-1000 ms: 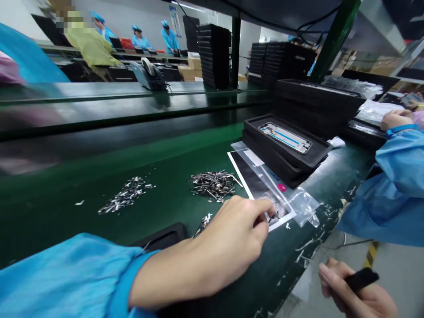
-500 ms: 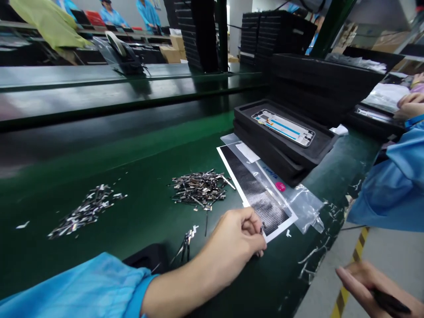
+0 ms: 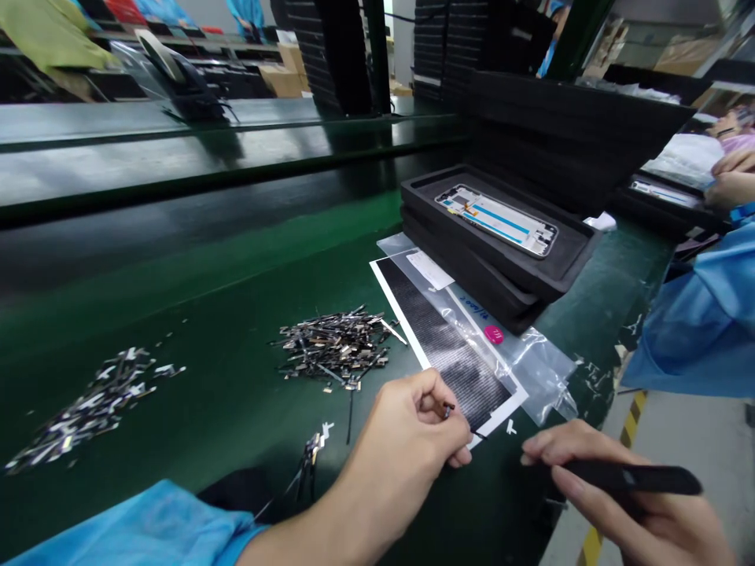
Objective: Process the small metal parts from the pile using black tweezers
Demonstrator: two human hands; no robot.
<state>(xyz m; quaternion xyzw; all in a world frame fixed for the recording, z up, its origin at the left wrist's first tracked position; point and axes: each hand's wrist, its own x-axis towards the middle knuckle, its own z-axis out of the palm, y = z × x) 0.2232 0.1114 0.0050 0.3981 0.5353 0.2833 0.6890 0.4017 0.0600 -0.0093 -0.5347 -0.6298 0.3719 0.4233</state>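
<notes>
My left hand (image 3: 416,436) pinches a small dark flex cable (image 3: 449,409) between thumb and fingers, over the near corner of a black-and-white sheet (image 3: 448,338) of fine strips. My right hand (image 3: 625,479) is closed around black tweezers (image 3: 637,477) at the bench edge; their tips are hidden by the fingers. Left of the sheet lies a pile of flex cables (image 3: 339,346). A few more cables (image 3: 310,456) rest beside my left forearm, and a looser heap of small strips (image 3: 88,413) is at far left.
A phone frame (image 3: 501,220) sits in a black foam tray (image 3: 566,271) at the back right. Under it is a clear plastic bag (image 3: 536,365) with a pink sticker. A co-worker's blue sleeve (image 3: 699,314) is at right. A tape roll (image 3: 159,56) stands behind.
My right hand has come up and leftward with the tweezers, nearer my left hand. The left hand has turned slightly and still pinches the cable. The view has shifted a little.
</notes>
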